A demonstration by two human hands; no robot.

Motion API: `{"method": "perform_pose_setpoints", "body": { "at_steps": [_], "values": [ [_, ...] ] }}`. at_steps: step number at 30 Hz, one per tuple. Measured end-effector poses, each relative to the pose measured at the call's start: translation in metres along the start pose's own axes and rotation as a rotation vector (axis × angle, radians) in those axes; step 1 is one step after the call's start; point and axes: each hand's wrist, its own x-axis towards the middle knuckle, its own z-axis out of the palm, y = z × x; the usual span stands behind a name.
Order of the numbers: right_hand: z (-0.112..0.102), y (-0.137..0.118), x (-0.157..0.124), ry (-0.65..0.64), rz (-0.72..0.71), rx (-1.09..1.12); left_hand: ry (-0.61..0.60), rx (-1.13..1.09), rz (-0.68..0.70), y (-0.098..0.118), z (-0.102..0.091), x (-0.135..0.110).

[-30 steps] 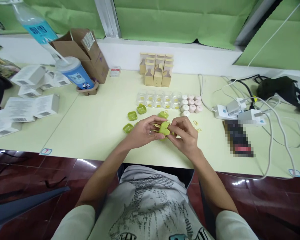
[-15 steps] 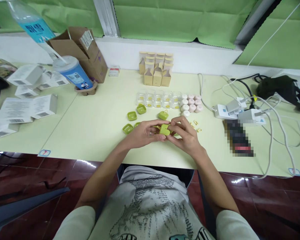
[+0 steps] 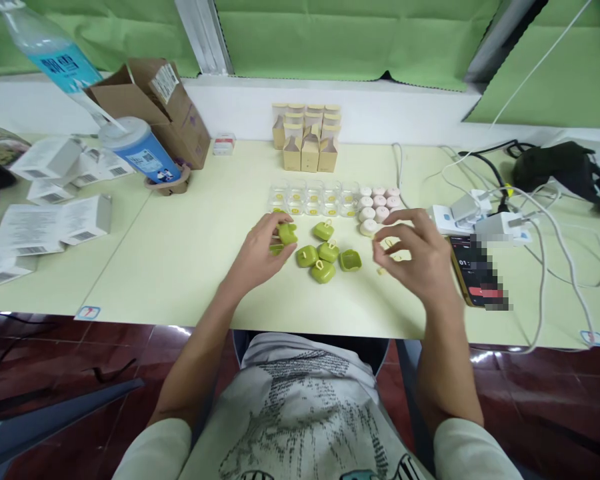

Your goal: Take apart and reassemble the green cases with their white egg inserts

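My left hand (image 3: 258, 252) pinches a small green case (image 3: 287, 233) with thumb and fingers, just above the pale table (image 3: 190, 247); another green piece (image 3: 276, 249) lies under the fingers. To its right several green cases with yellow loops sit in a cluster (image 3: 325, 257), touching neither hand. My right hand (image 3: 416, 257) hovers to the right of the cluster. Its fingers are curved and apart with nothing in them, above small yellow clips (image 3: 391, 243).
Behind the cluster stand a row of clear boxes (image 3: 313, 198), pink and white round cases (image 3: 379, 203) and kraft cartons (image 3: 307, 137). A phone (image 3: 480, 270), a power strip (image 3: 463, 217) and cables lie to the right. A blue cup (image 3: 143, 152), a cardboard box (image 3: 153, 100) and white boxes (image 3: 55, 215) stand at left.
Both hands held one green case together before. They have since parted: the left went to a green case at the left, the right swung out over the yellow clips. The cluster is uncovered.
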Motion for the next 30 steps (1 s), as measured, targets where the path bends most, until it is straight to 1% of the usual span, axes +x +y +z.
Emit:
{"method": "perform_pose_setpoints", "body": {
  "at_steps": [1, 2, 4, 5, 6, 7, 9, 10, 11, 13, 15, 17, 18, 20, 22, 24, 25, 27, 28, 30],
  "values": [
    [-0.008, 0.012, -0.002, -0.069, 0.068, -0.101, 0.013, 0.094, 0.004, -0.004, -0.001, 0.002],
    [-0.014, 0.024, -0.003, -0.167, 0.135, -0.226, 0.004, 0.172, 0.008, -0.007, -0.002, 0.003],
    [-0.020, 0.040, -0.007, -0.380, 0.252, -0.411, -0.025, 0.284, 0.009, -0.012, 0.001, 0.006],
    [-0.019, 0.043, -0.007, -0.440, 0.278, -0.457, -0.029, 0.324, 0.004, -0.013, 0.003, 0.007],
    [-0.016, 0.043, -0.007, -0.452, 0.276, -0.465, -0.022, 0.357, -0.004, -0.015, 0.006, 0.007],
    [-0.011, 0.038, -0.006, -0.422, 0.245, -0.444, -0.014, 0.383, -0.011, -0.015, 0.009, 0.008],
    [0.005, 0.020, -0.001, -0.310, 0.139, -0.365, -0.019, 0.416, -0.014, -0.017, 0.013, 0.008],
    [0.014, 0.009, 0.004, -0.290, 0.087, -0.320, -0.029, 0.432, -0.007, -0.017, 0.015, 0.008],
    [0.025, -0.002, 0.009, -0.304, 0.051, -0.290, -0.039, 0.449, 0.003, -0.017, 0.016, 0.007],
    [0.046, -0.022, 0.022, -0.399, 0.031, -0.273, -0.061, 0.490, 0.024, -0.016, 0.016, 0.008],
    [0.065, -0.035, 0.036, -0.523, 0.055, -0.273, -0.087, 0.522, 0.029, -0.015, 0.015, 0.008],
    [0.078, -0.039, 0.049, -0.609, 0.081, -0.277, -0.117, 0.543, 0.021, -0.013, 0.014, 0.007],
    [0.082, -0.038, 0.053, -0.625, 0.097, -0.275, -0.126, 0.551, 0.016, -0.013, 0.014, 0.007],
    [0.088, -0.032, 0.058, -0.613, 0.144, -0.254, -0.115, 0.562, 0.018, -0.013, 0.015, 0.007],
    [0.089, -0.024, 0.059, -0.573, 0.199, -0.199, -0.060, 0.549, 0.053, -0.014, 0.016, 0.007],
    [0.089, -0.016, 0.057, -0.495, 0.241, -0.116, 0.023, 0.514, 0.115, -0.017, 0.018, 0.007],
    [0.088, -0.014, 0.056, -0.432, 0.252, -0.055, 0.061, 0.491, 0.157, -0.018, 0.020, 0.007],
    [0.086, -0.014, 0.053, -0.273, 0.281, 0.128, 0.113, 0.438, 0.257, -0.018, 0.023, 0.007],
    [0.083, -0.016, 0.050, -0.202, 0.304, 0.254, 0.124, 0.407, 0.311, -0.018, 0.025, 0.006],
    [0.078, -0.027, 0.043, -0.123, 0.356, 0.544, 0.136, 0.336, 0.423, -0.014, 0.028, 0.005]
  ]
}}
